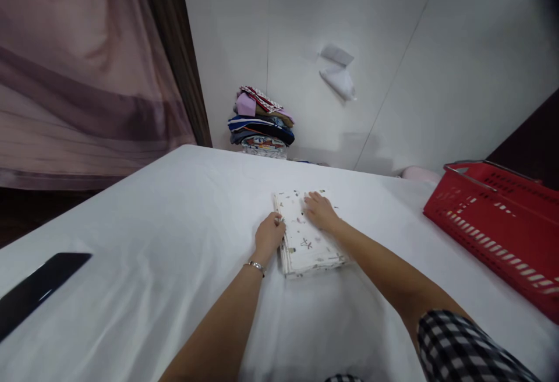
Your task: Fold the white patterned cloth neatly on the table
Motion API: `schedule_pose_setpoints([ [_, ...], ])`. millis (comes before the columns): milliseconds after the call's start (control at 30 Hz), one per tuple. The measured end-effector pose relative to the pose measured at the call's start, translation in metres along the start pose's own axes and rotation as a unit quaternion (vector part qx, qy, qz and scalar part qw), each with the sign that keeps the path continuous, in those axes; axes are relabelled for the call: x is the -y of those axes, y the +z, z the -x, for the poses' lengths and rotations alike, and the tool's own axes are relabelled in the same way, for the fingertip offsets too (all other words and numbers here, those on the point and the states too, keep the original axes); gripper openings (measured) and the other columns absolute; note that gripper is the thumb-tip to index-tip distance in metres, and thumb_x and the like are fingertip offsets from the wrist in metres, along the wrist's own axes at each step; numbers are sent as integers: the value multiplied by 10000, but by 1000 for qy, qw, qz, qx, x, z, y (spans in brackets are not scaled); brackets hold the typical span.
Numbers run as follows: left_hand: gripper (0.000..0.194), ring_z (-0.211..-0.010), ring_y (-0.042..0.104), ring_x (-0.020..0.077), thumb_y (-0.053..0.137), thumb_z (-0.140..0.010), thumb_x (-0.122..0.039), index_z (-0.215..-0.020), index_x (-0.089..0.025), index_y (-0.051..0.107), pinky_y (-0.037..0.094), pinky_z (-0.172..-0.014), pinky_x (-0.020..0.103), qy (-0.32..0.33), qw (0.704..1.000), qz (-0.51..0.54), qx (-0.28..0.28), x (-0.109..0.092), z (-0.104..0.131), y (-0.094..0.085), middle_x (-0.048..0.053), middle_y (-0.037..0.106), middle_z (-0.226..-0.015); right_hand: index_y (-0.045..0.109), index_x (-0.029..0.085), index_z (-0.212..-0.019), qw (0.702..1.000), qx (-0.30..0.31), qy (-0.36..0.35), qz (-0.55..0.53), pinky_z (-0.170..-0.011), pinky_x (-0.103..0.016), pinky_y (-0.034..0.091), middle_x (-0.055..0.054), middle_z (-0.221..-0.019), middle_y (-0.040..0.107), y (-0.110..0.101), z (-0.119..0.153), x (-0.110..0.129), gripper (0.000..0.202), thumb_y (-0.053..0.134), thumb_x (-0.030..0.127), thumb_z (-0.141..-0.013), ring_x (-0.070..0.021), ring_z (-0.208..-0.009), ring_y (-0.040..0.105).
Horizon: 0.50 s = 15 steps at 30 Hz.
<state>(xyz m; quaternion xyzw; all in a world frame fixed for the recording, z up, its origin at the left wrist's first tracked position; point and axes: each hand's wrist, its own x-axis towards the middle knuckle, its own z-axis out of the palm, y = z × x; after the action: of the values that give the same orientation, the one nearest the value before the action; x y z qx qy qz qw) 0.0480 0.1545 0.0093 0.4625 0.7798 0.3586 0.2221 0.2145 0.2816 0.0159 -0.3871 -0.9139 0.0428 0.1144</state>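
A folded white cloth with a small scattered print lies in several layers on the white-covered table. At its left edge is my left hand, a bracelet on the wrist, with thumb and fingers closed on the border of the cloth. My right hand rests flat on the upper right part of the same cloth, fingers stretched out and holding nothing. Part of the cloth's right side is hidden beneath my right hand and forearm.
A red plastic basket with a metal handle stands at the right. On the left lies a dark flat device. Beyond the far table edge is a stack of folded clothes by the white wall. A pinkish curtain hangs at left.
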Motion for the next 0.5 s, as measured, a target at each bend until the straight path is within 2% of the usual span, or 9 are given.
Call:
schedule_pose_setpoints([
  [100, 235, -693, 581, 137, 483, -770, -183, -974, -255, 576, 347, -577, 237, -8, 1000, 1, 6, -1, 1, 0, -28, 655, -770, 389, 198, -1380, 994, 73, 70, 29, -1070, -533, 177, -116, -1506, 249, -2, 4, -24, 541, 339, 476, -919, -299, -1387, 162],
  [200, 233, -697, 587, 135, 477, -778, -177, -980, -251, 565, 348, -570, 234, -18, 1000, 0, 15, -1, 2, 0, -28, 658, -773, 369, 217, -1392, 991, 91, 94, 9, -1084, -515, 151, -100, -1521, 211, 3, 6, -31, 556, 296, 513, -927, -284, -1394, 147],
  [333, 213, -734, 596, 149, 490, -774, -172, -970, -237, 544, 362, -594, 242, -12, 1000, -7, 4, 0, 1, 1, -16, 659, -792, 427, 237, -1353, 991, 65, 111, -37, -1086, -525, 139, -85, -1512, 242, 1, 5, -31, 500, 344, 478, -923, -281, -1388, 173],
  [433, 188, -778, 605, 155, 513, -776, -180, -958, -225, 530, 380, -627, 244, -17, 1000, -3, -5, 2, 1, 2, -2, 662, -840, 443, 195, -1349, 980, 16, 170, -102, -1104, -474, 160, -100, -1504, 258, -4, 10, -39, 503, 393, 430, -907, -262, -1388, 183],
  [500, 184, -803, 607, 154, 525, -776, -192, -959, -218, 524, 393, -651, 241, -24, 1000, 7, -7, 2, 1, 4, 10, 660, -892, 451, 162, -1346, 961, -20, 220, -165, -1105, -413, 209, -115, -1474, 323, -7, 20, -48, 527, 439, 406, -879, -247, -1368, 249],
])
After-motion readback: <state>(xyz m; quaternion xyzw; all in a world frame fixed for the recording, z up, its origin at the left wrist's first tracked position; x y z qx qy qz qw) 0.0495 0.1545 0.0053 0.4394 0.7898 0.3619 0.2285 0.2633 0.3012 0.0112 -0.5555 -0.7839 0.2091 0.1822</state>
